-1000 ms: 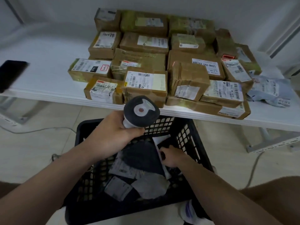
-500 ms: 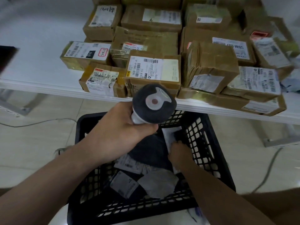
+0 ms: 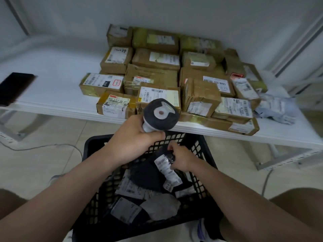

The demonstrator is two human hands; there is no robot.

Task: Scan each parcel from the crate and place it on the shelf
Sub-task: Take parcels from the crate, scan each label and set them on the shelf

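Below the shelf [image 3: 52, 95], right hand [image 3: 181, 158] pinches parcel [image 3: 166, 168].

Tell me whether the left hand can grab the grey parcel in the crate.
Probably not: the left hand grips the barcode scanner, fingers taken. The grey parcel lies uncovered in the open crate; the right hand pinches a dark parcel.

Cardboard, plastic and paper, mostly dull, with tape glinting here and there.
The brown cardboard boxes [image 3: 202, 91] are matt and creased, bound in glossy tape [image 3: 108, 97] and carrying white paper labels [image 3: 157, 95]; the white shelf [image 3: 52, 88] looks smooth and faintly satin. The black plastic lattice crate [image 3: 197, 145] is matt, and the dark plastic mailer bags [image 3: 145, 173] in it are crinkled with a slight sheen. The handheld plastic scanner [image 3: 161, 113] has a matt dark-grey head. The pale floor tiles [image 3: 43, 163] look smooth.
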